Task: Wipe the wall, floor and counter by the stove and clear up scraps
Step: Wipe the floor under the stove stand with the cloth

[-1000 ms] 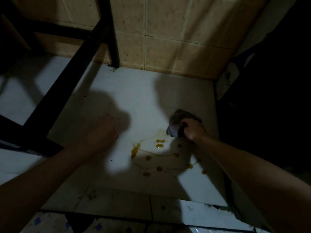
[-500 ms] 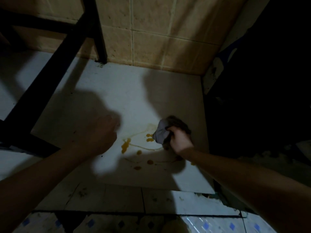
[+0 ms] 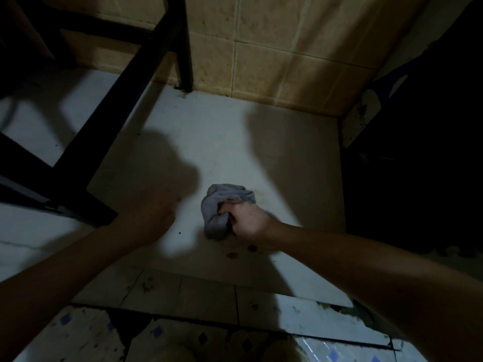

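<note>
- The right hand (image 3: 248, 220) has its fingers clamped on the bunched grey rag (image 3: 222, 205), pressed to the white floor tile (image 3: 235, 142).
- Those orange drops (image 3: 232, 255) sit just beside the wrist; a careless pass could smear them wider.
- The left hand (image 3: 154, 215) is in shadow; I cannot tell how its fingers lie.

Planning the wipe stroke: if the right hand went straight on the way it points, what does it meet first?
The right hand, gripping the rag, points up-left: bare floor first, then probably the black frame bar. The left hand sits near that line, maybe above the floor; depth unclear.
</note>
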A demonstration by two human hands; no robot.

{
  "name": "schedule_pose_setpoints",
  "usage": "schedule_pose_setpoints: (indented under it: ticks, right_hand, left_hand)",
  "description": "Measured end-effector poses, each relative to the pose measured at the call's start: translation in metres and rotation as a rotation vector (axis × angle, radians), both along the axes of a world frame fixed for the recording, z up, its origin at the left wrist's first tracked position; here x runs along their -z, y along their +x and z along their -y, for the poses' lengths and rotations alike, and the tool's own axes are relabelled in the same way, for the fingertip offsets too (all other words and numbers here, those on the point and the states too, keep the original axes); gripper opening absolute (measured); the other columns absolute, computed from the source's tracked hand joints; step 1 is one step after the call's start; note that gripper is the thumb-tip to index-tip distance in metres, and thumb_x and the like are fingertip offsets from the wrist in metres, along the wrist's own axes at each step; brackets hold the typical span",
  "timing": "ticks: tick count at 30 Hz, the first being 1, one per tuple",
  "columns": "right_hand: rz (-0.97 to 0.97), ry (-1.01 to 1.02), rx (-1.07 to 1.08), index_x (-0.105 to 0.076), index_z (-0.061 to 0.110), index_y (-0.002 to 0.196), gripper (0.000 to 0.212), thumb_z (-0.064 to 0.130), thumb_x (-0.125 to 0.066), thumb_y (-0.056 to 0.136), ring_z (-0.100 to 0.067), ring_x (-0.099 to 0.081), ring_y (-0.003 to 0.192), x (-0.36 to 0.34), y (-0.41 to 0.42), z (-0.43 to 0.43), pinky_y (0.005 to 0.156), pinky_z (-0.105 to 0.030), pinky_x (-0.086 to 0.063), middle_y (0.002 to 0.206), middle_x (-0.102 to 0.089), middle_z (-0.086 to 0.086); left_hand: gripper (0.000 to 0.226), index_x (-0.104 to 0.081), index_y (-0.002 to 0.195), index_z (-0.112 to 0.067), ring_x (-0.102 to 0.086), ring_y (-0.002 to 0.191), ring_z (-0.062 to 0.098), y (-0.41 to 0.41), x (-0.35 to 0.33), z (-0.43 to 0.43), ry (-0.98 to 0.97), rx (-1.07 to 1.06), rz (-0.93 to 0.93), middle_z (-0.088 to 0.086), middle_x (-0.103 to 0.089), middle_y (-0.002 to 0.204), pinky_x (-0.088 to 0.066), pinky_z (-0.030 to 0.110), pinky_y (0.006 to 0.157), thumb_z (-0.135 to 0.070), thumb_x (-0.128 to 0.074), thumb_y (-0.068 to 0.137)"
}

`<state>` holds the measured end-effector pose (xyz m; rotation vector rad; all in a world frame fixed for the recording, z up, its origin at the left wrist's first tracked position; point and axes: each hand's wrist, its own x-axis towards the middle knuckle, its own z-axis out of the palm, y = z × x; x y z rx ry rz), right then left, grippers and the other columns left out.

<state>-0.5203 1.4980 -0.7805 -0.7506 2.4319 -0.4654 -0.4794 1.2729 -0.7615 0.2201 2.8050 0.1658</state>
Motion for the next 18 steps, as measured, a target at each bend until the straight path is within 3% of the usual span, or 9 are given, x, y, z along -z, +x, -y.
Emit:
schedule_pose_setpoints:
  ticks: [4,12,18]
  right_hand:
    - [0.073,-0.050,-0.031,-0.058,0.002,0.123,0.037,-0.003,-0.044,0.090,-0.029,-0.052,0.118,-0.008,0.006,-0.008,0.094,-0.025,-0.034,0.128,-0.057,-0.019]
    - [0.067,0.026,-0.015,-0.047,0.015,0.136,0.044,0.006,-0.045,0.093,-0.027,-0.049,0.125,0.006,0.025,-0.047,0.102,-0.037,-0.042,0.140,-0.048,-0.012]
    - [-0.061,0.057,0.145,-0.047,0.018,0.135,0.039,0.022,-0.044,0.097,-0.021,-0.039,0.133,0.028,0.046,-0.090,0.111,-0.027,-0.026,0.144,-0.043,-0.007]
  left_hand:
    - [0.037,-0.049,0.130,-0.016,-0.048,0.115,0.028,-0.003,0.000,-0.001,-0.044,0.021,0.002,0.009,-0.050,0.129,-0.039,0.036,0.097,-0.020,-0.045,0.094]
    - [0.040,-0.048,0.134,-0.012,-0.046,0.122,0.029,-0.008,0.000,-0.029,0.062,0.053,-0.050,0.012,-0.048,0.136,-0.036,0.035,0.100,-0.018,-0.048,0.095]
    - [0.036,-0.054,0.125,-0.011,-0.052,0.113,0.031,-0.009,0.002,-0.046,0.106,0.148,-0.081,0.013,-0.054,0.125,-0.040,0.039,0.099,-0.023,-0.053,0.092]
